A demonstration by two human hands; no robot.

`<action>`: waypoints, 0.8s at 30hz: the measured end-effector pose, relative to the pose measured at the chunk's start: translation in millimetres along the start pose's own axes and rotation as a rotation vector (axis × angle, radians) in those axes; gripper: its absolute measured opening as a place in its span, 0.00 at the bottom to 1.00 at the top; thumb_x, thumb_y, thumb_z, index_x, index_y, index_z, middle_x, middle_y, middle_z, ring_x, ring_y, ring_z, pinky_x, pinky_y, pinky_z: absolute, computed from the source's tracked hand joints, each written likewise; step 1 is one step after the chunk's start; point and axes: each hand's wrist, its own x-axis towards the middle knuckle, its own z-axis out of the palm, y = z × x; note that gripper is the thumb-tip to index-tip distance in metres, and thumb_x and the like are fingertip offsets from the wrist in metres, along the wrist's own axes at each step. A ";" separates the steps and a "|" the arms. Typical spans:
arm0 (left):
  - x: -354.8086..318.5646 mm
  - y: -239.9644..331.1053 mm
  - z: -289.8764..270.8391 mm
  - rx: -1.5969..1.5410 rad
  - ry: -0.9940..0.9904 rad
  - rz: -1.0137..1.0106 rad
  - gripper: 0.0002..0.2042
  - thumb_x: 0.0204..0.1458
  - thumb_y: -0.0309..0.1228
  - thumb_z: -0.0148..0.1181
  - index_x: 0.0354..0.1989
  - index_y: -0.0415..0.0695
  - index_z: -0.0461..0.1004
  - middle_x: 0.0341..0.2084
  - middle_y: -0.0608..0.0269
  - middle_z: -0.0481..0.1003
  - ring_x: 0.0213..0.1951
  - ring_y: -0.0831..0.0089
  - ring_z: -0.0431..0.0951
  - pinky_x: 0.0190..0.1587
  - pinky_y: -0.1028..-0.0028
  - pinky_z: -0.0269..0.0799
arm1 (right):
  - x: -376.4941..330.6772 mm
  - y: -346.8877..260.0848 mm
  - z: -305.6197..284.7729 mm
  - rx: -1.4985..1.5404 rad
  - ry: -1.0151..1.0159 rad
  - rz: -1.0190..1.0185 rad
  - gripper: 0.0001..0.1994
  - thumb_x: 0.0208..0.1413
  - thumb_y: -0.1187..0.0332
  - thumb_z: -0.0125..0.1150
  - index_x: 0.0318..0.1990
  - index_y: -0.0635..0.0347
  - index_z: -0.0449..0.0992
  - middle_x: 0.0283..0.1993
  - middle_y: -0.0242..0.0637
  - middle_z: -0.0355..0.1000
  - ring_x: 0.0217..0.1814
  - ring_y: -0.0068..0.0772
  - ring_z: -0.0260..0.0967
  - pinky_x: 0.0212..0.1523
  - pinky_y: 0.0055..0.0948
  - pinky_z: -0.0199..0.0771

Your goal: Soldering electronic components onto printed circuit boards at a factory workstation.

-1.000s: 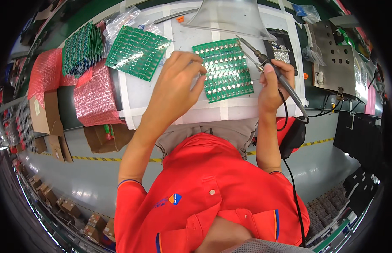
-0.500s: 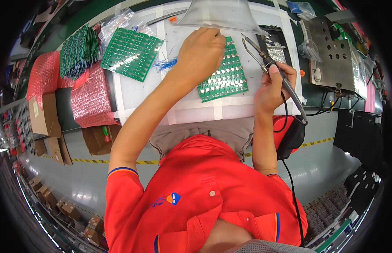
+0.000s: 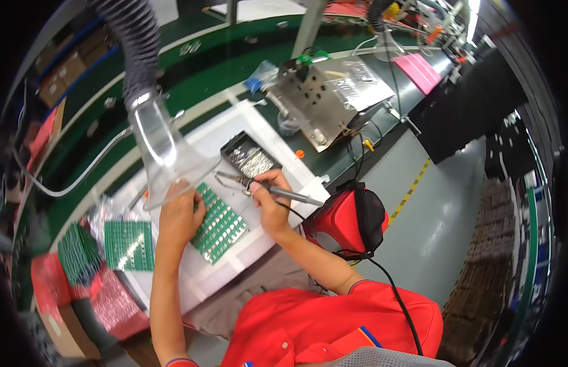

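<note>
My right hand (image 3: 271, 205) is wrapped round a soldering iron (image 3: 290, 194). A thin curved metal tube runs beside its tip, which points left, just above the board. My left hand (image 3: 178, 214) is at the upper left edge of a green circuit board (image 3: 218, 235) with rows of small silvery parts. Its fingers are curled together, partly behind the clear fume hood (image 3: 164, 153), and anything between them is hidden. A black tray (image 3: 250, 156) of small metal parts lies beyond the iron.
Left of my left arm lie another green board (image 3: 129, 246), a stack of boards (image 3: 81, 254) and pink bubble wrap (image 3: 115, 303). A perforated metal box (image 3: 314, 101) stands at the back right. A black cable (image 3: 394, 287) hangs beside my right arm.
The whole view has swung to the right, bringing more of the hood, its hose and the metal box into sight. The iron is still in my right hand, its tip now pointing more leftward.
</note>
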 end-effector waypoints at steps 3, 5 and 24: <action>3.1 0.9 -1.0 0.005 -0.030 -0.001 0.07 0.46 0.23 0.65 0.27 0.36 0.72 0.32 0.46 0.73 0.42 0.45 0.73 0.46 0.52 0.70 | -1.0 -0.6 -0.1 -0.012 0.018 0.017 0.07 0.61 0.77 0.62 0.43 0.62 0.70 0.26 0.29 0.68 0.24 0.16 0.61 0.26 0.19 0.60; 5.4 0.8 1.0 0.028 -0.027 -0.009 0.06 0.45 0.24 0.65 0.26 0.37 0.73 0.33 0.47 0.73 0.42 0.46 0.73 0.47 0.53 0.70 | -0.5 -1.5 0.4 -0.013 0.013 0.005 0.07 0.61 0.76 0.63 0.43 0.62 0.71 0.24 0.28 0.68 0.23 0.16 0.60 0.25 0.20 0.59; -73.3 -0.6 -81.2 0.007 0.043 -0.083 0.17 0.54 0.23 0.66 0.52 0.35 0.76 0.53 0.44 0.76 0.57 0.45 0.74 0.63 0.56 0.67 | -1.0 -1.1 0.9 0.067 0.001 0.012 0.08 0.61 0.78 0.65 0.44 0.61 0.72 0.29 0.27 0.70 0.25 0.12 0.62 0.25 0.17 0.59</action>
